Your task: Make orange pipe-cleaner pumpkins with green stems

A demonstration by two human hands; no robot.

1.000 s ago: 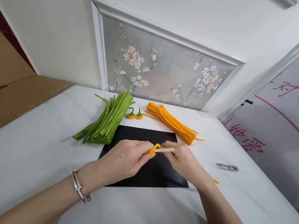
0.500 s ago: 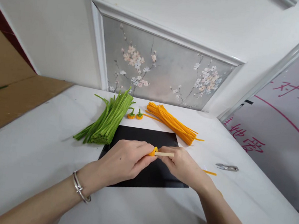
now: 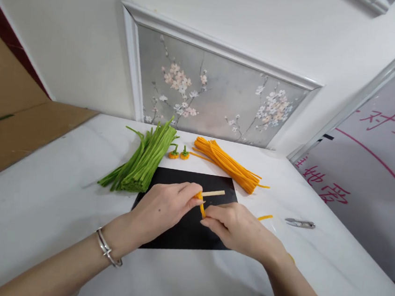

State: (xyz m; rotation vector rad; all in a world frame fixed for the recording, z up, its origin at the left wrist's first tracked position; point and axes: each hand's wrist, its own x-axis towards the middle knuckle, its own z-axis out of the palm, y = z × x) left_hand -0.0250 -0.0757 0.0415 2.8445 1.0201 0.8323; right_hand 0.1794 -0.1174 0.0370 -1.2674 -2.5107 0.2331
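Observation:
Over a black mat, my left hand pinches a flat pale wooden stick with orange pipe cleaner wrapped around its near end. The stick's bare end points right. My right hand is closed on the same orange pipe cleaner, drawn taut down from the stick. Its free end sticks out past the right hand. Behind the mat, two small orange pieces with green tops and stems sit side by side.
A bundle of green pipe cleaners lies at the mat's left, an orange bundle behind it at the right. Thread snips rest on the white marbled table. The wall with a framed blossom picture rises behind.
My right hand has moved down and toward me, pulling the pipe cleaner away from the stick. The stick now tilts slightly upward to the right. My left hand stays nearly in place.

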